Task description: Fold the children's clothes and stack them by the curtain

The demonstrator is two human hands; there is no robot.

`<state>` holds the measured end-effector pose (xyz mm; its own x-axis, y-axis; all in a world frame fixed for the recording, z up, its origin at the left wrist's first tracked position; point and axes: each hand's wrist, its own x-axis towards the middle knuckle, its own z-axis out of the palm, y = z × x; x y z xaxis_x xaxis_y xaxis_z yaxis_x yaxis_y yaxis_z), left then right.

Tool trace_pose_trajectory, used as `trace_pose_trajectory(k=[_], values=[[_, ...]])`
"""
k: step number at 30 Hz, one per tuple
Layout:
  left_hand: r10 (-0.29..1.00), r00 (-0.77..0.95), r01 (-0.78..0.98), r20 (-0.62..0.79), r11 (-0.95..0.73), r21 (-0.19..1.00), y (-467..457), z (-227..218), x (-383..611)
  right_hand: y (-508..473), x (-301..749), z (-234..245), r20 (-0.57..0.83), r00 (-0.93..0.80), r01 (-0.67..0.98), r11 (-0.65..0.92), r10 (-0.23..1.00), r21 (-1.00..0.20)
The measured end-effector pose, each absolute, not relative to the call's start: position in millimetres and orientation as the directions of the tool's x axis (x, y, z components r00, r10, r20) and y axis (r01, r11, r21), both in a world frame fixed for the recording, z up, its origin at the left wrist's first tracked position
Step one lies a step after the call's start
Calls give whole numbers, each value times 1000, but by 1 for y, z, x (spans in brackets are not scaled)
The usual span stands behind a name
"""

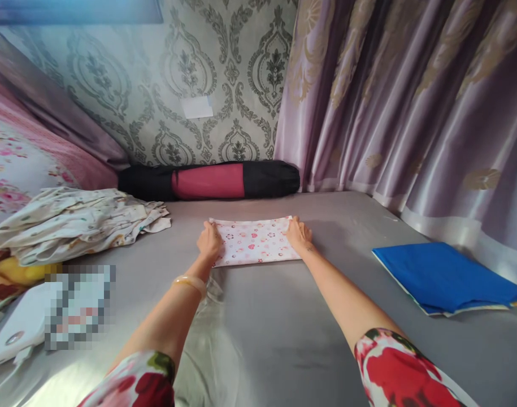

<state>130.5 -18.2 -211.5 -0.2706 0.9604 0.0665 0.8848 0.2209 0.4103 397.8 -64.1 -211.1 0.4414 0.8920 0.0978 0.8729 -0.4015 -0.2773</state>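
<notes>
A white cloth (pixel 256 243) printed with small pink and red flowers and hearts lies folded into a wide rectangle on the grey bed sheet (pixel 279 316). My left hand (pixel 209 240) is closed on its left edge, and a pale bangle (pixel 191 284) circles that wrist. At the opposite side my right hand (pixel 299 234) grips the right edge, its fingers bent over the far corner. Between both hands the cloth is stretched fairly flat. Parts of the fingertips are hidden by the hands and the fabric.
A folded blue cloth item (pixel 444 277) lies to the right. Crumpled patterned fabric (pixel 84 220) is at the left, near a white device (pixel 21 322) with a cable and a blurred-out object (pixel 80 305). A long black and red bag (pixel 209 181) lies along the wall beside purple curtains (pixel 368 102).
</notes>
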Motion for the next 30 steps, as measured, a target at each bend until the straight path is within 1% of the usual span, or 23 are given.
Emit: trace_pose_trajectory(k=[4,7,10,15,17,20,23,25,27,30], values=[[960,-274,901,61,234,365,-16,-217,132,-59,396,-217,83,517,830,-476,852,-290],[958,-282,896,54,243,373,-14,-217,132,-58,395,-217,65,558,798,-512,828,-318],[955,-295,876,30,258,408,-13,-214,130,-60,398,-212,38,547,791,-502,836,-349],[964,-263,866,-32,250,433,-20,-207,113,-75,406,-197,-78,490,781,-477,868,-404],[970,-239,867,-40,232,440,-30,-206,106,-85,406,-195,-93,475,788,-470,875,-397],[976,-213,878,-34,207,431,-53,-206,101,-101,400,-197,-64,481,806,-470,874,-361],[985,-172,909,-11,163,384,-75,-205,104,-115,392,-202,-28,487,822,-469,873,-322],[993,-115,936,27,99,337,-87,-207,108,-122,389,-205,-4,470,845,-451,883,-288],[997,-52,961,65,33,273,-93,-209,111,-127,387,-208,18,450,866,-432,893,-254],[996,4,986,88,-19,167,-98,-213,114,-130,385,-212,36,449,874,-430,893,-226]])
